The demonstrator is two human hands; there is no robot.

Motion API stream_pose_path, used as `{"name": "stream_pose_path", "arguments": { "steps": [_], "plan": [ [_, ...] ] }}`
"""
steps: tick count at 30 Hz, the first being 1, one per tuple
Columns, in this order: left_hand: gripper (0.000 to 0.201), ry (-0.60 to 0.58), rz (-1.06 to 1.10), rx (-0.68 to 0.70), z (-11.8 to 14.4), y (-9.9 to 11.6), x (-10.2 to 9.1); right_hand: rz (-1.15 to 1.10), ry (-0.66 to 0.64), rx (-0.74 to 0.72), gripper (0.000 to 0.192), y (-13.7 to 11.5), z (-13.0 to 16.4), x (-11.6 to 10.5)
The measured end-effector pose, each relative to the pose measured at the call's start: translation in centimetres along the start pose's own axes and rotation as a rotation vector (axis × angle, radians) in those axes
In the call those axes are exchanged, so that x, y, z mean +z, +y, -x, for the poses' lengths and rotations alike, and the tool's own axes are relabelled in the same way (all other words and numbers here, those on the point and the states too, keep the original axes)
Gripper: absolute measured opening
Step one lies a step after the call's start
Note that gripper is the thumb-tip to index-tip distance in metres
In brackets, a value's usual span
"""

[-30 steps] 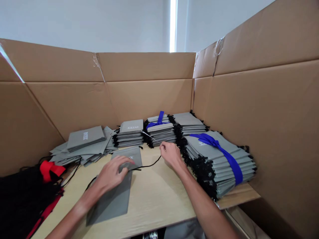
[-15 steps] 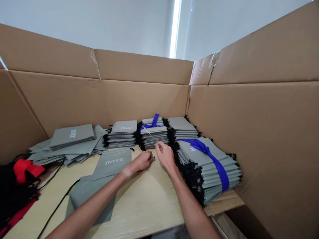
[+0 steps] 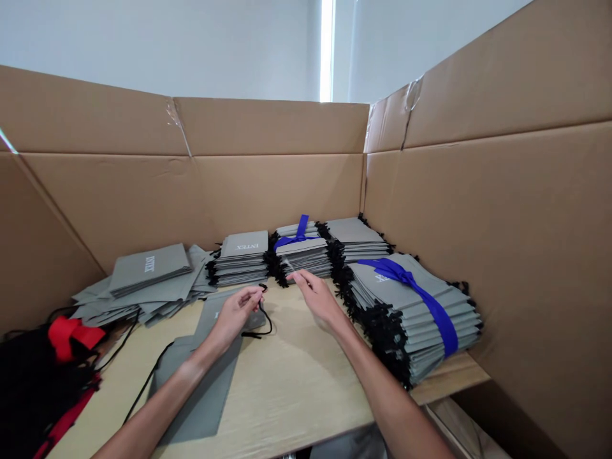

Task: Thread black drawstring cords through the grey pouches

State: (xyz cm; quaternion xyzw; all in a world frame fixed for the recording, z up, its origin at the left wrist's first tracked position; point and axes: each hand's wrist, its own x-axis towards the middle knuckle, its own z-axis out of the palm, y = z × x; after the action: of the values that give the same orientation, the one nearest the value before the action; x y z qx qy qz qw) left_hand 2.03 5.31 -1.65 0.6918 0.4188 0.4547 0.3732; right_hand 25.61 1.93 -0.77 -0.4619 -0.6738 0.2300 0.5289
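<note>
My left hand (image 3: pixel 235 313) pinches a thin black cord (image 3: pixel 262 319) above a flat grey pouch (image 3: pixel 217 315) that lies on the wooden table (image 3: pixel 296 376). A second grey pouch (image 3: pixel 201 389) lies partly under it, nearer to me. My right hand (image 3: pixel 315 294) hovers beside it with a thin wire tool pinched at the fingertips; the tool is blurred. Both hands are close to a grey pouch stack tied with a blue ribbon (image 3: pixel 299 252).
Cardboard walls (image 3: pixel 268 178) enclose the table on three sides. Stacks of grey pouches (image 3: pixel 241 258) line the back, a loose heap (image 3: pixel 143 280) lies at left, and a big blue-ribboned bundle (image 3: pixel 415 306) fills the right. A black and red bundle of cords (image 3: pixel 52 357) sits at far left.
My left hand left the pouch, went to my right hand, then drew back left with the black cord. The right hand shifted slightly and tilted.
</note>
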Motion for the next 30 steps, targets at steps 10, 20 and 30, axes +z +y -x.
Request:
{"name": "stream_pose_path", "arguments": {
  "steps": [10, 20, 30],
  "plan": [
    [0.052, 0.128, 0.158, 0.025, 1.3, 1.0, 0.6, 0.238, -0.195, -0.051, 0.05, 0.1, 1.1, 2.2],
    [0.051, 0.135, 0.209, 0.016, 1.5, 1.1, 0.8, 0.205, -0.207, -0.027, 0.05, -0.3, 1.2, 2.1],
    [0.056, 0.133, 0.205, -0.013, 1.4, 0.6, 1.0, 0.267, -0.253, 0.009, 0.048, -0.1, 1.2, 2.4]
  ]
}}
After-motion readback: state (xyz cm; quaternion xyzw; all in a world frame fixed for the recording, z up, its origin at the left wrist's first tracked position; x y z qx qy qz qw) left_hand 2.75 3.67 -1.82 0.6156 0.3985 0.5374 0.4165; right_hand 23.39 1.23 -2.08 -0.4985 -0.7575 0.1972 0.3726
